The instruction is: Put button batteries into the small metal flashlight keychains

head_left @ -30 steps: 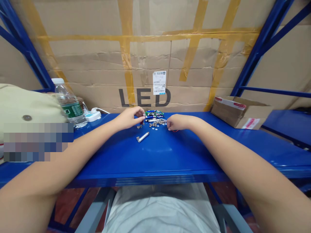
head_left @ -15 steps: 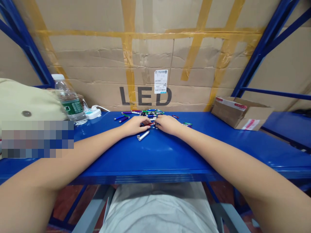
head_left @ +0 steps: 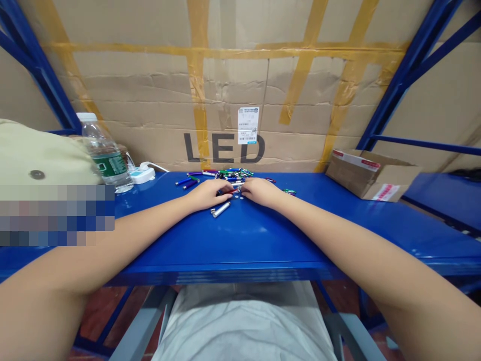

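My left hand is closed round a small red keychain flashlight, a slim metal tube whose end points toward my other hand. At that end, the fingertips of my right hand are pinched together; what lies between them is too small to make out. Just below the fingers, small silvery discs lie on the blue table. A silver flashlight rests nearer to me, beside my left hand. Behind both hands spreads a pile of coloured metal flashlights with clips, partly covered by my fingers.
Blue flashlights lie left of the pile, green ones to its right. A water bottle, a white power strip and a pale bag stand left. An open carton sits right. Taped cardboard walls the back.
Both hands stay nearly in place, with only small finger movement around the red flashlight. The view has shifted very slightly.
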`<action>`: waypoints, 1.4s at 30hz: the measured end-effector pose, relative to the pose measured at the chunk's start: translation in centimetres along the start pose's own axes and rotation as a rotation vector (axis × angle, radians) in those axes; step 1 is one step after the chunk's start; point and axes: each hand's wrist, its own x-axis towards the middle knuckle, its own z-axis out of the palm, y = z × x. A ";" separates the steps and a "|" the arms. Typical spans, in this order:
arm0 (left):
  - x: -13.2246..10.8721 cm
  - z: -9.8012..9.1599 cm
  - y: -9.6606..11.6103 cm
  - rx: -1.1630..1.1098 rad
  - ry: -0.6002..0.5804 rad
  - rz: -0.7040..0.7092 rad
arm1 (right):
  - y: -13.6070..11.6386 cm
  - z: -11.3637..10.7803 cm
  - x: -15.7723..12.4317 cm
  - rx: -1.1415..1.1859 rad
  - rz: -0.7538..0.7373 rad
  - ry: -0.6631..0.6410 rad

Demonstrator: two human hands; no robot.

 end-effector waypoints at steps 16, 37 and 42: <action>0.0 0.2 -0.3 -0.047 0.004 -0.011 | 1.2 -0.1 -0.2 0.183 -0.054 0.020; -0.2 0.4 -0.6 -0.083 0.056 0.013 | -0.2 -0.1 -0.1 0.614 -0.105 0.332; -0.1 0.4 -0.8 -0.071 0.079 -0.001 | 0.2 -0.2 0.1 0.625 -0.118 0.353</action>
